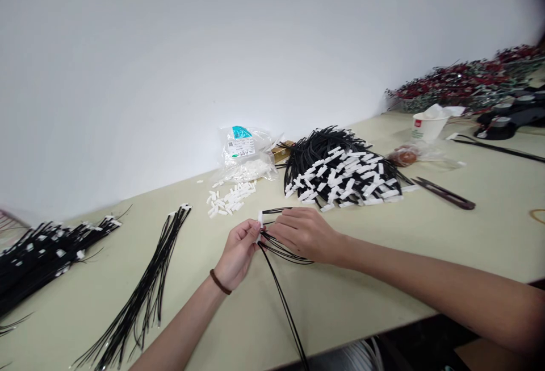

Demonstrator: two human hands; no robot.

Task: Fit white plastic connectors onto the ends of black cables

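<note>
From seven o'clock, our left hand [238,249] pinches a white connector [260,217] at our view's six o'clock; our right hand [304,234], from four, curls over black wires [286,254], fingertips obscured; its grip we cannot tell.

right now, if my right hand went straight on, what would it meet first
Probably the white connector held in the left hand, just beyond the right hand's fingertips; depth is unclear.

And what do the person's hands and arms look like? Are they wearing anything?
The left hand has no glove, and a thin, round brown band circles its wrist. The right hand is gloveless too, with no band showing. No sleeves show on either arm.
</note>
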